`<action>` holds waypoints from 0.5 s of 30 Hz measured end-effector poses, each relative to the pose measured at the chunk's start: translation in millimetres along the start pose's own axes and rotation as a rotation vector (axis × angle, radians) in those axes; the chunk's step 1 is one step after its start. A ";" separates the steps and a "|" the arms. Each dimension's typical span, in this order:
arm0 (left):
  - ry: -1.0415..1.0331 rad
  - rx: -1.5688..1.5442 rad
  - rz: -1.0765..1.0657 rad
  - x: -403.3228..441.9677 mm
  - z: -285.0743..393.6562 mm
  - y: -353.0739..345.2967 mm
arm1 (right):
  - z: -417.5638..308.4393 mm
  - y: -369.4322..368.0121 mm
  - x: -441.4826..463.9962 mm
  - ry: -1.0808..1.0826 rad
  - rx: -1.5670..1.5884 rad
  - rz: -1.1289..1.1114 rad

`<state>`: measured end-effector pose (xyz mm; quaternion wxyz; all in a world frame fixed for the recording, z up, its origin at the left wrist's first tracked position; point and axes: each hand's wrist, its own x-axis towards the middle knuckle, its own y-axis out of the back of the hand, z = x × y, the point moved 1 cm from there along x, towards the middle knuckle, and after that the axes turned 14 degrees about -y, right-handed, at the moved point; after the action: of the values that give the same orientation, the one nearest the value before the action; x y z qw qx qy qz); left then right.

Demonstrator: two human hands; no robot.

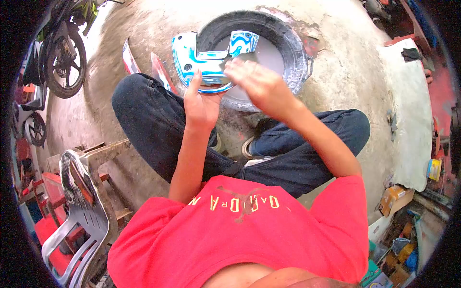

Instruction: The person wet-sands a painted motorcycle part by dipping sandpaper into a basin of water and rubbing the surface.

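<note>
Past bent knees in dark blue jeans [151, 117], with the left hand [202, 106] clamped on its near edge, a shiny blue and white U-shaped panel [211, 66], longest from side to side, both prongs pointing away from the body. Over its right end, the right hand [260, 85], fingers close together, too blurry to tell if gripping anything. Under the panel and partly hidden, a round black tub [295, 48] with cloudy white liquid [272, 55] inside, then two thin red and white strips [130, 58] to its left, and farther off, a black motorbike wheel [66, 61].
</note>
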<state>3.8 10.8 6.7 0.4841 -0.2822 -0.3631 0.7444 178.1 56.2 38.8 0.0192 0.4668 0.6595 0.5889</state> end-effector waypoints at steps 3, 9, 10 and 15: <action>0.014 -0.013 -0.049 -0.5 0.6 5.2 | 11.9 0.0 4.8 0.018 0.075 0.008; 0.006 -0.008 -0.016 1.0 1.5 -3.4 | 19.5 -4.9 0.0 -0.004 -0.059 0.011; 0.007 -0.018 -0.016 1.5 2.2 -0.5 | -0.1 -0.3 0.2 -0.002 -0.033 -0.001; 0.032 -0.028 -0.013 -2.6 3.8 -3.5 | 52.2 2.7 13.8 -0.123 -0.145 0.026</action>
<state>3.7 8.3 12.0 0.4908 -0.2986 -0.3675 0.7314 202.0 104.3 32.2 0.0857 0.5081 0.6064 0.6057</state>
